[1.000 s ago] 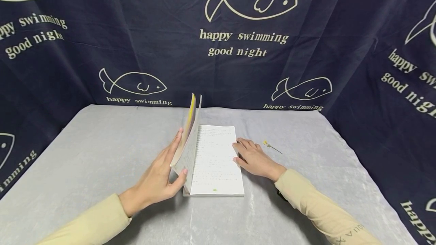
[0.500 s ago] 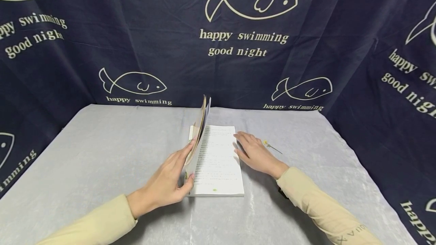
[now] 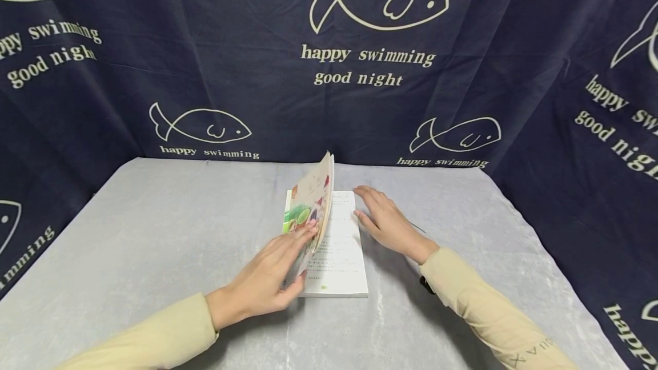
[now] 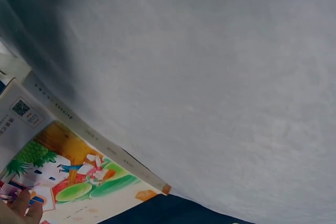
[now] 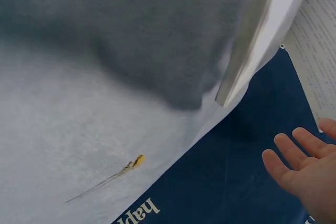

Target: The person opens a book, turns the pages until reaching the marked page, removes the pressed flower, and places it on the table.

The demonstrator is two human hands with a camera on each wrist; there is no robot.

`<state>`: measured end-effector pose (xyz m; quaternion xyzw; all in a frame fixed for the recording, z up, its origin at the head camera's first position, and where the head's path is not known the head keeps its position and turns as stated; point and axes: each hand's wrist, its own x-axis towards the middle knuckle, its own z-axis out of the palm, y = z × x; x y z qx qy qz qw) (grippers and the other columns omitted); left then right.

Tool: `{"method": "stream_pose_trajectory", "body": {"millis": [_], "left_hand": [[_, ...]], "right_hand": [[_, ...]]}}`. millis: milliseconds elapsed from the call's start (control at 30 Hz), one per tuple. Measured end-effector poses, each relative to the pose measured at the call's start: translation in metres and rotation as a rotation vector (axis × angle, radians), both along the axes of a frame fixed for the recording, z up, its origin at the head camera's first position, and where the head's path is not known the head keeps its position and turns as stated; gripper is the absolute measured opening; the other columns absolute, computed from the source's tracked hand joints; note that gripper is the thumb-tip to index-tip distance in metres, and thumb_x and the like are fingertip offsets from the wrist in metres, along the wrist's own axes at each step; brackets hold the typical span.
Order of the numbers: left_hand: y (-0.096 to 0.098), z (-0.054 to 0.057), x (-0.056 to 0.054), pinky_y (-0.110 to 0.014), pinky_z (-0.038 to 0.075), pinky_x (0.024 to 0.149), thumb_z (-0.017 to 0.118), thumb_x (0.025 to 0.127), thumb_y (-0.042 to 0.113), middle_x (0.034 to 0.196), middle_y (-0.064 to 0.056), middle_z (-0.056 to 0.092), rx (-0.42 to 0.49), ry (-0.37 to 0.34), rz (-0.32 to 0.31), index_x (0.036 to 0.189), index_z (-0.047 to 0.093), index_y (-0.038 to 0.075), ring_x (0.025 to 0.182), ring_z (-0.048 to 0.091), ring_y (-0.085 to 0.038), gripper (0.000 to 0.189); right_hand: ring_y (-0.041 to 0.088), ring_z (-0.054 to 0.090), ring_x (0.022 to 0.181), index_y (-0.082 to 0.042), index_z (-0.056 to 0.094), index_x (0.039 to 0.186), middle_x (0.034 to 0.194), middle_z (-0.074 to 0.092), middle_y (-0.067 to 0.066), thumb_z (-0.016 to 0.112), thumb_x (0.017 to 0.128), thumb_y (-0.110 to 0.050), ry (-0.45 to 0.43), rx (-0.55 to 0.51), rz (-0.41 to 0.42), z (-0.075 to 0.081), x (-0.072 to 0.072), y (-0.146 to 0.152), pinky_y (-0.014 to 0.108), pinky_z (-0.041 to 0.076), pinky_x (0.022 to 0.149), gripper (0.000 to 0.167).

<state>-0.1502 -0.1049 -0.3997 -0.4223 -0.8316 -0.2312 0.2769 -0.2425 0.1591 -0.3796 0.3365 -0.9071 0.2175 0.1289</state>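
A paperback book [image 3: 344, 267] lies on the table, its front cover standing steeply up from the spine and leaning right over a printed page. My left hand [image 3: 267, 273] presses its extended fingers against the illustrated outside of the cover [image 4: 105, 182], the thumb low by its bottom edge. Beside the book's right edge is my right hand [image 3: 393, 224], fingers extended and holding nothing; the right wrist view shows those fingers [image 5: 286, 153] spread near the raised part. A small dried yellow flower [image 5: 137, 161] on a thin stem lies right of the book, mostly hidden behind the right hand in the head view.
The table wears a grey cloth [image 3: 169, 216]. Behind it and along both sides hangs a dark blue curtain [image 3: 257, 61] with white fish drawings and lettering. A dark band [image 3: 426, 284] shows under the right sleeve.
The left hand has moved right, swinging the cover and leaves from leaning left to leaning right, so the picture on the cover shows. The right hand has shifted slightly away, now covering the flower head.
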Motion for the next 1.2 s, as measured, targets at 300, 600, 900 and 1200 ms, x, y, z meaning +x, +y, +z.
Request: {"method": "stream_pose_trajectory", "body": {"millis": [300, 600, 900, 1200], "left_hand": [[0.006, -0.005, 0.001, -0.045, 0.035, 0.103, 0.054, 0.077, 0.024, 0.144, -0.011, 0.037, -0.108, -0.037, 0.009, 0.14, 0.032, 0.004, 0.13, 0.039, -0.023, 0.07], [0.011, -0.01, -0.002, -0.043, 0.036, 0.103, 0.056, 0.078, 0.027, 0.143, -0.01, 0.037, -0.171, -0.019, -0.004, 0.138, 0.035, 0.005, 0.128, 0.041, -0.022, 0.068], [0.014, -0.014, -0.003, -0.044, 0.038, 0.102, 0.058, 0.078, 0.029, 0.142, -0.009, 0.04, -0.241, 0.008, 0.012, 0.136, 0.04, 0.008, 0.126, 0.043, -0.023, 0.064], [0.015, -0.016, -0.003, -0.042, 0.037, 0.102, 0.057, 0.079, 0.034, 0.135, -0.006, 0.048, -0.3, -0.02, 0.04, 0.135, 0.042, 0.013, 0.124, 0.045, -0.023, 0.061]], "right_hand": [[0.028, 0.04, 0.127, -0.006, 0.039, 0.134, 0.136, 0.042, 0.012, 0.042, 0.095, -0.018, 0.028, -0.049, 0.015, 0.005, -0.003, -0.002, 0.046, 0.032, 0.104, 0.041], [0.028, 0.036, 0.129, -0.01, 0.04, 0.136, 0.14, 0.039, 0.014, 0.038, 0.097, -0.022, 0.011, -0.059, 0.048, 0.008, -0.003, -0.005, 0.048, 0.03, 0.105, 0.041], [0.027, 0.03, 0.133, -0.012, 0.043, 0.135, 0.144, 0.033, 0.012, 0.037, 0.097, -0.028, -0.039, 0.012, 0.071, 0.007, 0.0, -0.004, 0.051, 0.029, 0.105, 0.041], [0.028, 0.032, 0.132, -0.011, 0.051, 0.128, 0.142, 0.036, 0.012, 0.038, 0.096, -0.029, -0.054, 0.046, 0.048, 0.002, 0.0, -0.001, 0.051, 0.028, 0.106, 0.039]]}}
